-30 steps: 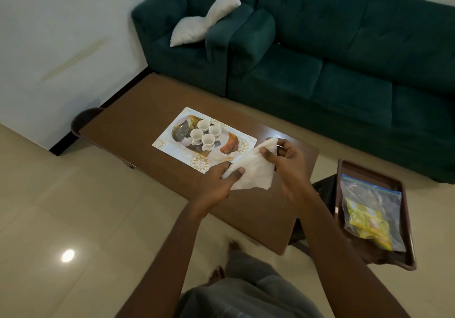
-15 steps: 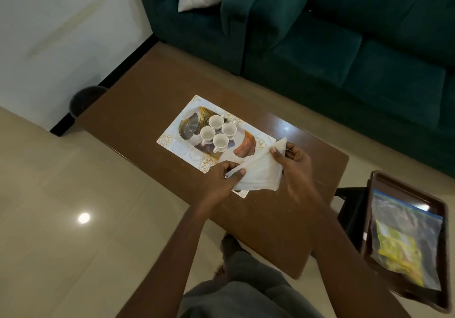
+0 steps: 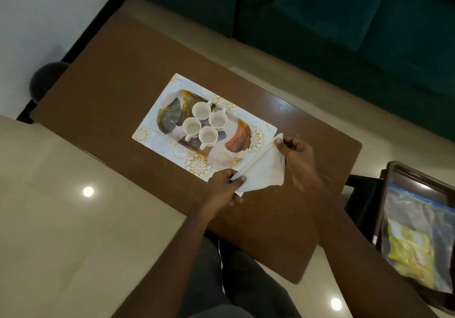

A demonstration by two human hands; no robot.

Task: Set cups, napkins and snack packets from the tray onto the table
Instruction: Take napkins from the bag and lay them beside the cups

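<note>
Legs in grey trousers fill the bottom centre of the frame, with both bare arms reaching up over the brown counter. Left hand pinches the lower corner of a white napkin between thumb and fingers; right hand grips its upper corner, so the napkin is stretched between them just above the counter, at the near right end of a patterned mat. Four white cups stand clustered on the mat's middle. At lower right, off the counter, a dark tray holds a clear bag of yellow snack packets. A green sofa spans the top.
</note>
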